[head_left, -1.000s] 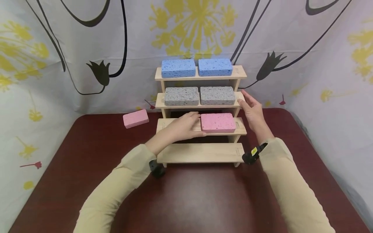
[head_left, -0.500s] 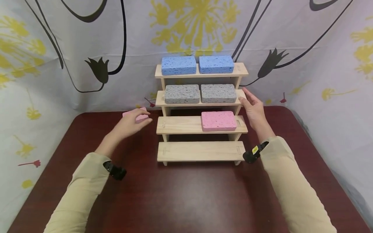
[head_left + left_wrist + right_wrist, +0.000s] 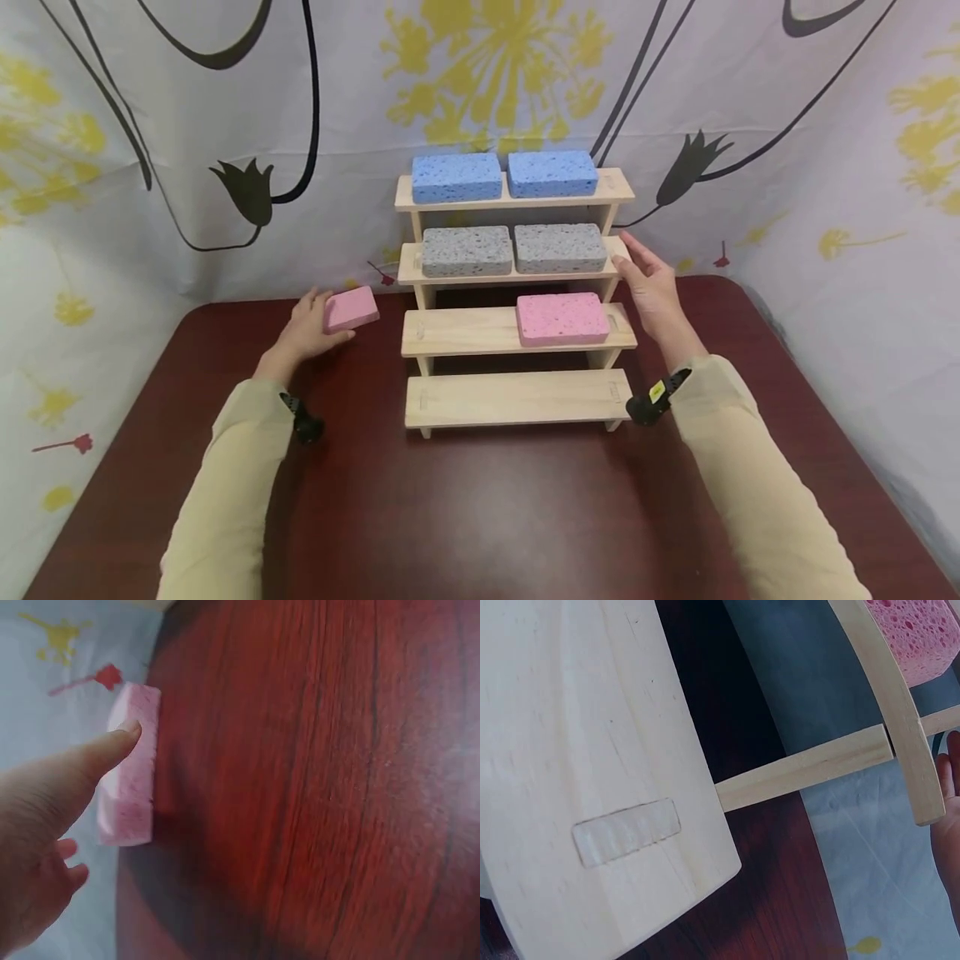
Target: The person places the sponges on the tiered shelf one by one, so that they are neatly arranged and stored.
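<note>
A loose pink sponge [image 3: 351, 308] lies on the dark red table [image 3: 487, 508], left of a stepped wooden shelf [image 3: 465, 329]. My left hand [image 3: 321, 317] holds its left end, thumb on the near side and fingers behind. The left wrist view shows the thumb [image 3: 112, 746] pressed to the pink sponge [image 3: 131, 780]. My right hand [image 3: 637, 262] rests with straight fingers against the right end of the shelf's second tier. A second pink sponge [image 3: 562, 318] sits on the right half of the third tier.
Two blue sponges [image 3: 456, 177] fill the top tier and two grey sponges [image 3: 467, 250] the second. The bottom tier [image 3: 592, 750] is bare wood. A patterned cloth [image 3: 150, 167] hangs close behind and beside the table.
My left hand left the third tier, swung left across the table and took hold of the loose pink sponge. The right hand stayed at the shelf's right end.
</note>
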`<state>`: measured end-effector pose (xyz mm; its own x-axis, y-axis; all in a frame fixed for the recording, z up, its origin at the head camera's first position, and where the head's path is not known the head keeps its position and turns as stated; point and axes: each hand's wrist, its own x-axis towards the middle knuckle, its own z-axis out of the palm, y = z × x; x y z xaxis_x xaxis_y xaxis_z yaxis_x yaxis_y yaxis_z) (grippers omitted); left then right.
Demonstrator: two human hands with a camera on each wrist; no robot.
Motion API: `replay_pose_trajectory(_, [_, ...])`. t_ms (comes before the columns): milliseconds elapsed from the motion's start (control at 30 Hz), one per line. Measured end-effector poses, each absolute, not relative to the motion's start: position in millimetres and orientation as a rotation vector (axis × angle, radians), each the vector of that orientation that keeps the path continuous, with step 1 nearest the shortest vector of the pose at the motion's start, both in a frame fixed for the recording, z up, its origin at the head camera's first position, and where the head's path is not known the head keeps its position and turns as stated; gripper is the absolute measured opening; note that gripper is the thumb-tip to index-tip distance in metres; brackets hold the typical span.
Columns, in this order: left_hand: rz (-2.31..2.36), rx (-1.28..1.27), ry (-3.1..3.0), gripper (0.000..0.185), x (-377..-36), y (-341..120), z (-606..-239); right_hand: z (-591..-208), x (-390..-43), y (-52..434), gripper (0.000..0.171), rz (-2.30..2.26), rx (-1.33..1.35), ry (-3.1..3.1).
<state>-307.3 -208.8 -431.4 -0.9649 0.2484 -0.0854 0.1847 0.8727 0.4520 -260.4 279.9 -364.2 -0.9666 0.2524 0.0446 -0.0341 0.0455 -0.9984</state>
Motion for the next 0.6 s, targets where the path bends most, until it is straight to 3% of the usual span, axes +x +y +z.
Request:
replay_pose_trajectory(467, [0.571, 0.361, 2.936, 0.067, -313.3, -205.0, -440.6, -368.6, -255.0, 279.9, 0.053, 2.069, -0.220, -2.076])
replay_pose_trajectory(600, [0.574, 0.279, 2.917, 0.070, -314.5, -203.5, -433.5, -367.5, -258.2, 281.2, 0.053, 2.062, -0.207, -2.075])
